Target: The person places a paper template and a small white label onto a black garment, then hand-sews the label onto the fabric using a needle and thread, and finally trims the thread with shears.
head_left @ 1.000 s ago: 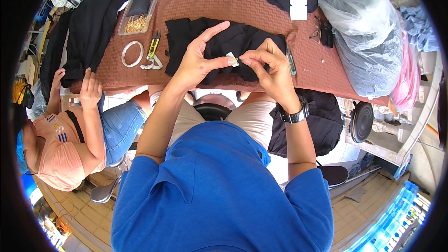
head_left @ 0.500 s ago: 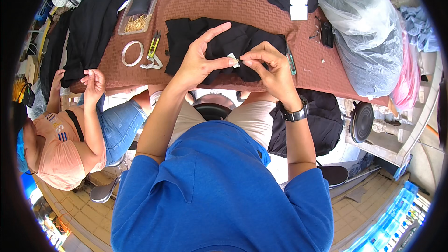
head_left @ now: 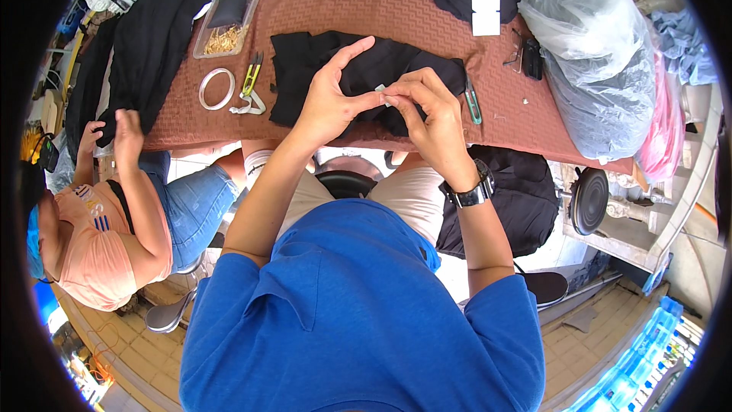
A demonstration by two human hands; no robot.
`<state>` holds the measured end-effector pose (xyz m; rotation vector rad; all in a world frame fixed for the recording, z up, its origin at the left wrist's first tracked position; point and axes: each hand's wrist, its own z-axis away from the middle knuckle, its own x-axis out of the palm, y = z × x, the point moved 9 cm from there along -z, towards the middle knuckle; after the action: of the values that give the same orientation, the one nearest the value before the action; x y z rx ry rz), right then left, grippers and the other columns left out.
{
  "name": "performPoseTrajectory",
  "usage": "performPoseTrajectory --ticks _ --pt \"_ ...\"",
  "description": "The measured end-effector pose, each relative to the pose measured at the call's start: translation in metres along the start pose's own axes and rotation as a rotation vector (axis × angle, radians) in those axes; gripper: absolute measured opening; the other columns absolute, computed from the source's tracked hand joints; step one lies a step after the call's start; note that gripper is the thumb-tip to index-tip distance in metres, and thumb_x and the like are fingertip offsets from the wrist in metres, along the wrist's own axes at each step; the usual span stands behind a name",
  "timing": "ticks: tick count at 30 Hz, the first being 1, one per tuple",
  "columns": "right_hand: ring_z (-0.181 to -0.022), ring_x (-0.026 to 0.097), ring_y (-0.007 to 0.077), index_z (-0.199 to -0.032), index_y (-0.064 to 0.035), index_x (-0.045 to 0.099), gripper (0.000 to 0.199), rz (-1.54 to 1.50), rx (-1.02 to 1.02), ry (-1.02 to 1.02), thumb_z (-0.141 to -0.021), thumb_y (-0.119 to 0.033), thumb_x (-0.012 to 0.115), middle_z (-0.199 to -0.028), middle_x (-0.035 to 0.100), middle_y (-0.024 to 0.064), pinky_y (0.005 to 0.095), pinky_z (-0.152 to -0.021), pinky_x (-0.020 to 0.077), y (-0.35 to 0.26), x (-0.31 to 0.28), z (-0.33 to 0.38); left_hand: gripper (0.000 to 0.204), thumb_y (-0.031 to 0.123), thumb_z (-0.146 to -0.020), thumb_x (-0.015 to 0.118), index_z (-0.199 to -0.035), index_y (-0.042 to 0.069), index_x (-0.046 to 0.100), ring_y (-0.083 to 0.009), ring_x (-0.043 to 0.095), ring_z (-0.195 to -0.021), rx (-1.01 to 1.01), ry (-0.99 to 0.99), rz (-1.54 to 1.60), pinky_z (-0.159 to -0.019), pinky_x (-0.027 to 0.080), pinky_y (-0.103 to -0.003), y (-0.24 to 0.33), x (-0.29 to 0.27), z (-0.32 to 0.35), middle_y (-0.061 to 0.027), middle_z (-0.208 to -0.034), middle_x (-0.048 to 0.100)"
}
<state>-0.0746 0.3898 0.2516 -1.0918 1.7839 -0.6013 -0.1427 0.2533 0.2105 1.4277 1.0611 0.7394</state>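
A small white tag (head_left: 381,91) shows between my hands, largely covered by fingertips. My left hand (head_left: 332,103) presses its thumb against the tag while the index finger stretches up and away; its other fingers are mostly hidden. From the right, my right hand (head_left: 427,107) pinches at the tag's edge with thumb and index finger. What sits inside that pinch is too small and covered to make out. Beneath both hands a piece of black cloth (head_left: 297,69) lies on the brown tablecloth (head_left: 313,11).
Left of the cloth are yellow thread snips (head_left: 252,75), a white tape roll (head_left: 203,89) and a clear tub (head_left: 200,44) of small gold pieces. Green snips (head_left: 474,103) lie right, before a bulky plastic bag (head_left: 595,53). A co-worker (head_left: 114,248) sits left, handling black fabric (head_left: 156,38).
My right hand has moved in slightly to the left, closing over the tag and a small gold-coloured bit that showed before. The co-worker's nearer hand has shifted left.
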Motion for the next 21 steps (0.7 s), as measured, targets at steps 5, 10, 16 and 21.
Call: performPoseTrajectory --ticks 5,10,16,21 --pt "-0.085 0.064 0.0283 -0.096 0.0020 0.069 0.009 0.011 -0.042 -0.020 -0.088 0.006 0.067 -0.096 0.060 0.0124 0.0364 -0.073 0.0526 0.002 0.004 -0.003 0.082 0.003 -0.070 0.087 -0.144 0.001 0.052 -0.0222 0.047 -0.138 -0.017 0.017 -0.039 -0.118 0.031 -0.035 -0.002 -0.002 0.000 -0.0145 -0.143 0.057" --pt "-0.083 0.065 0.0274 -0.094 0.0019 0.069 0.007 0.084 -0.127 -0.014 -0.088 0.006 0.067 -0.093 0.065 0.0118 0.0358 -0.072 0.0530 -0.002 0.002 -0.006 0.081 0.008 -0.070 0.088 -0.143 0.003 0.054 -0.0217 0.046 -0.139 -0.016 0.024 -0.013 -0.120 0.025 -0.037 -0.003 -0.004 0.001 -0.0118 -0.143 0.057" --pt "-0.080 0.066 0.0232 -0.090 0.0004 0.072 0.005 -0.091 0.065 -0.019 -0.087 0.004 0.071 -0.093 0.067 0.0107 0.0335 -0.070 0.0532 0.012 0.003 -0.003 0.081 0.003 -0.071 0.086 -0.144 0.003 0.052 -0.0224 0.048 -0.137 -0.010 0.016 -0.042 -0.117 0.032 -0.036 -0.001 -0.004 0.002 -0.0142 -0.142 0.057" --pt "-0.082 0.067 0.0220 -0.092 0.0008 0.068 0.007 -0.026 -0.048 0.063 -0.088 0.006 0.068 -0.095 0.068 0.0120 0.0342 -0.070 0.0531 -0.004 -0.007 -0.003 0.080 0.006 -0.071 0.086 -0.144 0.004 0.053 -0.0216 0.049 -0.136 -0.016 0.008 -0.038 -0.117 0.031 -0.035 -0.003 -0.002 0.003 -0.0130 -0.141 0.058"
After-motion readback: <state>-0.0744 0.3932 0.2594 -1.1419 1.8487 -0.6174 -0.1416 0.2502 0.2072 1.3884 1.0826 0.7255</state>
